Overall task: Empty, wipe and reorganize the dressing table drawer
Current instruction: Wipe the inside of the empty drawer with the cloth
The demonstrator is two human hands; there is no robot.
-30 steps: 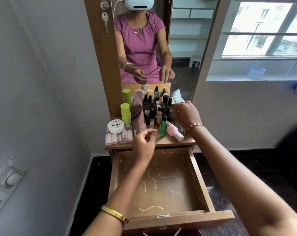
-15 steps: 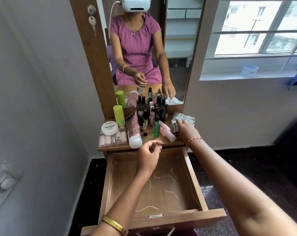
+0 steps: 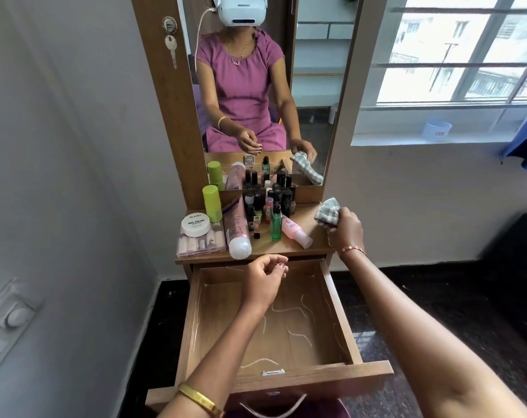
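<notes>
The wooden drawer [image 3: 340, 315] of the dressing table stands pulled out, holding nothing, with pale squiggly marks on its floor. My right hand [image 3: 346, 227] grips a checked grey cloth [image 3: 327, 210] just above the right end of the tabletop [image 3: 309, 220]. My left hand [image 3: 263, 280] hovers over the drawer's back edge with its fingers loosely curled and nothing visible in it. Several nail polish bottles [image 3: 266, 203], a green bottle [image 3: 276, 223], a pink bottle [image 3: 294, 230], a pink tube [image 3: 236, 229] and a white nail polish jar [image 3: 195, 225] crowd the tabletop.
A lime green cylinder [image 3: 212, 203] stands by the mirror [image 3: 265, 95]. A clear box [image 3: 200, 245] lies under the jar. A key [image 3: 171, 45] hangs from the left frame. The wall is at left, a window [image 3: 455, 52] at right and dark floor below.
My right hand reached the cloth on the right of the tabletop, closed on it and lifted it. My left hand stayed over the drawer's back edge.
</notes>
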